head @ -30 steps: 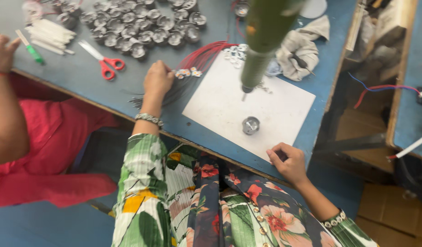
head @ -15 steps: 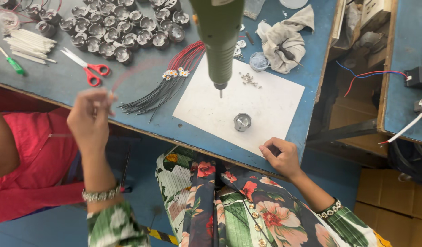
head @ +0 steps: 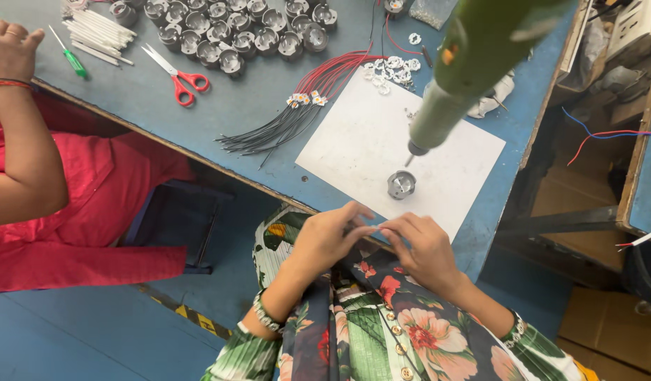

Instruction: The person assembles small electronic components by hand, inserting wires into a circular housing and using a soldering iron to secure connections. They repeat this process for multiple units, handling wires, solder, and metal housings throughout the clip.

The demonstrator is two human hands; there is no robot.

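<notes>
Left hand (head: pixel 325 240) and right hand (head: pixel 421 247) | fingertips pinched together, possibly on something tiny | metal housing (head: pixel 401 184) just beyond fingertips, under hanging screwdriver (head: pixel 474 63) | risk: tiny piece slipping into lap

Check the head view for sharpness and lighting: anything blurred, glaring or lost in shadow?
Head view: even, soft light, no harsh glare. The green hanging power screwdriver is close to the lens and out of focus. The white paper sheet is bright but not blown out. The left hand and right hand are sharp; whatever they pinch is too small to tell.
</notes>
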